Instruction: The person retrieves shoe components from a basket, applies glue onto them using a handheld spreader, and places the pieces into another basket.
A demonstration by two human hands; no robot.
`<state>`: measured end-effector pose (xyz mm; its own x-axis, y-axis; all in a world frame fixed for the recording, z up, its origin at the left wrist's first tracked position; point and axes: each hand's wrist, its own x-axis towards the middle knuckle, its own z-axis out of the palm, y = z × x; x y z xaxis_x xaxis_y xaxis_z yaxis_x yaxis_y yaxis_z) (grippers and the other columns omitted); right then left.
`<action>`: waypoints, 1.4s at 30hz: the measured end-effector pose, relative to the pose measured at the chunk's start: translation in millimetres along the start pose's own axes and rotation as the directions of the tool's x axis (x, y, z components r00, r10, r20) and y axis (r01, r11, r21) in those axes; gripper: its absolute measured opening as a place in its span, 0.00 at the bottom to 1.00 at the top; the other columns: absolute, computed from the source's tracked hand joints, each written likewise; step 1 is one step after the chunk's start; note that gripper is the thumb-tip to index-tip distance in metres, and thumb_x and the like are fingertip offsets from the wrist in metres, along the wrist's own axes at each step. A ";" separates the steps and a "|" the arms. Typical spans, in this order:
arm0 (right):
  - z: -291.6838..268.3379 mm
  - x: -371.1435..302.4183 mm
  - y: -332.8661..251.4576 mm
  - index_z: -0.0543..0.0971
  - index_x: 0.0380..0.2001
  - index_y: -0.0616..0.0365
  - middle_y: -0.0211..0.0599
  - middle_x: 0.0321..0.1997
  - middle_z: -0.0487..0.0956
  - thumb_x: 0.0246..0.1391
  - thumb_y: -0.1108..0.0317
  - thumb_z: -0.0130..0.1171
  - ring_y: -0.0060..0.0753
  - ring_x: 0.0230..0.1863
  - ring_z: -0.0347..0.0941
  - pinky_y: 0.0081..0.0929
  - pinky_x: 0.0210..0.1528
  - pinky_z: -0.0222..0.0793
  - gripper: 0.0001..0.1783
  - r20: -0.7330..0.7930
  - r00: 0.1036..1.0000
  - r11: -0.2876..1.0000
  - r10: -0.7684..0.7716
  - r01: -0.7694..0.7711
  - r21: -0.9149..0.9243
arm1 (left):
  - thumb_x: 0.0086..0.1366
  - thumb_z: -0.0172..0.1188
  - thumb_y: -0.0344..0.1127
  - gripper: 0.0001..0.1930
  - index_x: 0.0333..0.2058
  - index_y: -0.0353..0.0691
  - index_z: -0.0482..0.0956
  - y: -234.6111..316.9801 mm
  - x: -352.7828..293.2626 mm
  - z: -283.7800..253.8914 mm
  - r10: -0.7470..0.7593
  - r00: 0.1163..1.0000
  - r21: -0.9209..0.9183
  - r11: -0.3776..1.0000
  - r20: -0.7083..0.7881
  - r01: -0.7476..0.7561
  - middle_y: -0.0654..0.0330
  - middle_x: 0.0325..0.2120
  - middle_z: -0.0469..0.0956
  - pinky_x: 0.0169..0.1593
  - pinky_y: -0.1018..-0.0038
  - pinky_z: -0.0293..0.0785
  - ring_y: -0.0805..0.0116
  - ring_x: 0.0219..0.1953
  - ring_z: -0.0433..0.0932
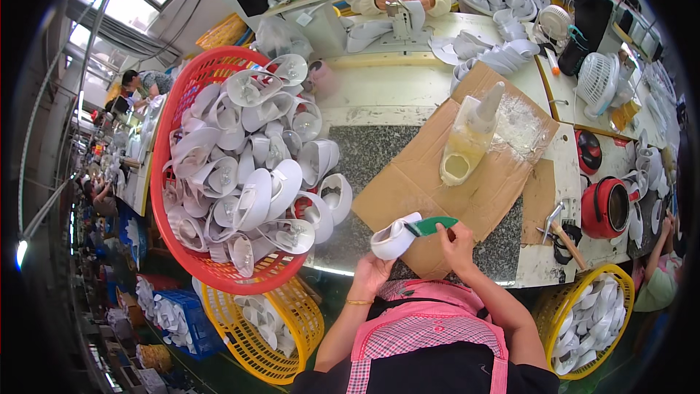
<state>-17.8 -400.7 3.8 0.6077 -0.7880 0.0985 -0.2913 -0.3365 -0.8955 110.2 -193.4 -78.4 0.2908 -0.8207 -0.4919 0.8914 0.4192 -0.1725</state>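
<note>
My left hand (pixel 372 274) is closed on a curved white shoe upper (pixel 392 241), holding it above the near edge of the worktable. In my right hand (pixel 457 245) is a flat green tapered piece (pixel 433 226), pinched at its right end. The green piece's left end meets the white upper's upper right side; whether it goes inside cannot be made out. Beyond my hands, a brown cardboard sheet (pixel 408 182) lies askew on the speckled tabletop. On it stands a yellowed cut-open plastic bottle (pixel 469 142), next to a whitish crusted patch.
At left, a large red basket (pixel 162 197) brims with similar white uppers. Yellow baskets with white pieces flank me, one at lower left (pixel 310 321) and one at lower right (pixel 628 306). A hammer (pixel 566 239) and red pot (pixel 605 208) lie right. Opposite, another person works at a sewing machine (pixel 400 22).
</note>
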 end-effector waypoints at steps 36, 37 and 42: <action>71.2 140.9 11.1 0.80 0.34 0.57 0.42 0.31 0.78 0.52 0.70 0.59 0.51 0.35 0.75 0.39 0.35 0.70 0.06 0.286 0.914 0.957 -0.289 0.288 0.047 | 0.63 0.63 0.34 0.10 0.31 0.30 0.79 -15.0 78.1 69.3 0.535 0.784 0.946 -0.245 0.315 -0.213 0.64 0.25 0.78 0.34 0.79 0.70 0.79 0.28 0.74; 62.8 137.9 19.5 0.80 0.35 0.57 0.43 0.32 0.78 0.53 0.70 0.58 0.50 0.34 0.75 0.38 0.35 0.69 0.06 0.400 0.838 0.917 -0.372 0.397 0.022 | 0.63 0.63 0.34 0.10 0.31 0.30 0.79 -12.9 77.7 67.1 0.543 0.781 0.949 -0.238 0.308 -0.208 0.64 0.25 0.78 0.34 0.79 0.70 0.79 0.28 0.74; 33.1 135.6 11.0 0.79 0.35 0.58 0.44 0.32 0.77 0.54 0.70 0.57 0.51 0.34 0.74 0.38 0.35 0.69 0.06 0.369 0.898 0.970 -0.240 0.233 0.065 | 0.63 0.62 0.33 0.09 0.31 0.30 0.77 -17.0 73.2 67.9 0.557 0.728 0.911 -0.332 0.400 -0.246 0.60 0.26 0.77 0.35 0.77 0.70 0.75 0.29 0.74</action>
<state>85.9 -494.2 -7.1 0.8884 -0.4361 0.1434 -0.0930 -0.4769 -0.8740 139.9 -286.9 -53.5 0.8472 -0.5191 -0.1129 -0.0507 -0.2905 0.9555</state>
